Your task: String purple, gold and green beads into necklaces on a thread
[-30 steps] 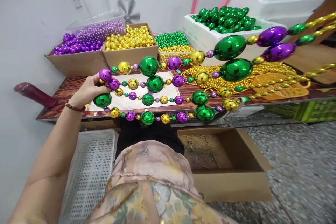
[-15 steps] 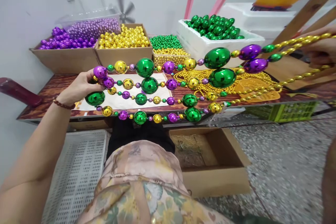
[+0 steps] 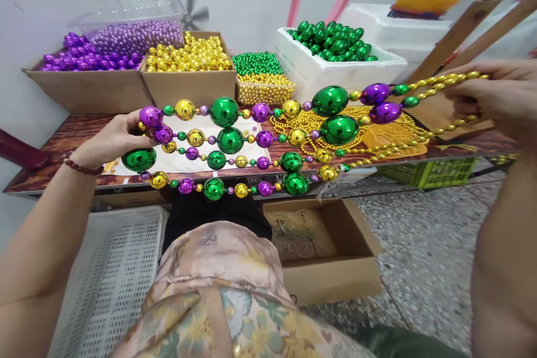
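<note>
I hold several strands of a bead necklace [image 3: 235,140] stretched out level between both hands, above the table edge. Its beads are shiny green, gold and purple balls, growing bigger toward the right, then thin gold beads. My left hand [image 3: 109,141] is closed on the left end, by a purple ball and a big green one. My right hand [image 3: 499,95] is closed on the thin gold end at the far right.
On the wooden table [image 3: 59,148] stand cardboard boxes of purple beads [image 3: 84,75] and gold beads [image 3: 188,67], a tub of green and gold beads [image 3: 260,75] and a white foam box of green balls [image 3: 335,59]. An open cardboard box [image 3: 331,257] and a white crate [image 3: 109,279] sit on the floor.
The view has swung right, so my right hand has come fully into sight holding the gold end. The strands stay stretched and have shifted slightly left and down in view.
</note>
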